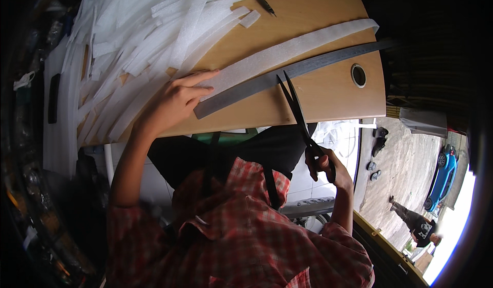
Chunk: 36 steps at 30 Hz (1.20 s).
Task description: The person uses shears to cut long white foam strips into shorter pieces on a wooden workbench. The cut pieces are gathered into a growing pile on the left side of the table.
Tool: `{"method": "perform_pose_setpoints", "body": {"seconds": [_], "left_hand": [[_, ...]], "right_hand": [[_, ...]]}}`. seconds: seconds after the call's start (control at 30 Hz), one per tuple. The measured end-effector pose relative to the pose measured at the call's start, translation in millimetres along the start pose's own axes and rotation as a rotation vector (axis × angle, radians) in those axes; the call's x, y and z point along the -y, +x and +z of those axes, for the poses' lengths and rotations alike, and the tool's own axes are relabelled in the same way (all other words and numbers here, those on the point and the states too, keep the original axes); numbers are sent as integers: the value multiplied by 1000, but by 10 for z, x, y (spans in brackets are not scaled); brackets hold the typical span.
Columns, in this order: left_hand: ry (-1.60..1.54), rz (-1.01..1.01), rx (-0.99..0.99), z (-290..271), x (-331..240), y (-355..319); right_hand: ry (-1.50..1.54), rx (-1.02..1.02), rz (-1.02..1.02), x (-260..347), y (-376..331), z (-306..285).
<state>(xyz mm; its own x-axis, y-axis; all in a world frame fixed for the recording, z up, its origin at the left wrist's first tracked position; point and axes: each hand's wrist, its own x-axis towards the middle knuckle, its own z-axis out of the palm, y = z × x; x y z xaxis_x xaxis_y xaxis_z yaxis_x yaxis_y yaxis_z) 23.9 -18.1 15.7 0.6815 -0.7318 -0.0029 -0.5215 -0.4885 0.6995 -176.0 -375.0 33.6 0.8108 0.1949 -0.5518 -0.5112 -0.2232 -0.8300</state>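
My left hand [186,94] rests on the near end of a long white foam strip [287,49], its fingers stretched out and apart. That strip runs across the wooden table [236,36] to the right and bends up at its far end. Alongside it lies a flat dark grey bar [246,90], like a straightedge, its left end near my fingertips. In my right hand [327,165] is a pair of black scissors [298,108], fingers closed round the handles. The blades are slightly parted, and their tips are over the grey bar.
Many loose white foam strips [138,36] are heaped on the table's left side. A dark pen-like tool [263,1] and a small foam piece [250,19] lie at the back. The table has a round grommet hole [358,76]. Outside are a person [421,229] and a blue car [440,177].
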Motion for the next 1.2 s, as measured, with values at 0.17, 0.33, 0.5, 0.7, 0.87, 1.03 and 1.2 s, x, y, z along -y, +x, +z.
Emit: {"method": "perform_pose_setpoints", "body": {"seconds": [0.17,0.33,0.5,0.7,0.87,1.03,1.2], "left_hand": [[160,140,-96,24,-80,185],[294,182,-204,207,-258,535],[379,177,-269,412,-293,820],[323,205,-325,495,-274,848],[297,271,-403,561,-199,822],[295,291,-423,589,-157,756],[287,257,-384,646,-161,741]], "right_hand": [[-26,11,5,-53,20,-134],[-68,21,28,-45,68,-212],[-86,16,11,6,-3,-267],[-64,26,28,81,-43,-261],[-73,35,35,52,-2,-290],[-29,26,9,107,86,-262],[-87,23,-5,214,253,-237]]}}
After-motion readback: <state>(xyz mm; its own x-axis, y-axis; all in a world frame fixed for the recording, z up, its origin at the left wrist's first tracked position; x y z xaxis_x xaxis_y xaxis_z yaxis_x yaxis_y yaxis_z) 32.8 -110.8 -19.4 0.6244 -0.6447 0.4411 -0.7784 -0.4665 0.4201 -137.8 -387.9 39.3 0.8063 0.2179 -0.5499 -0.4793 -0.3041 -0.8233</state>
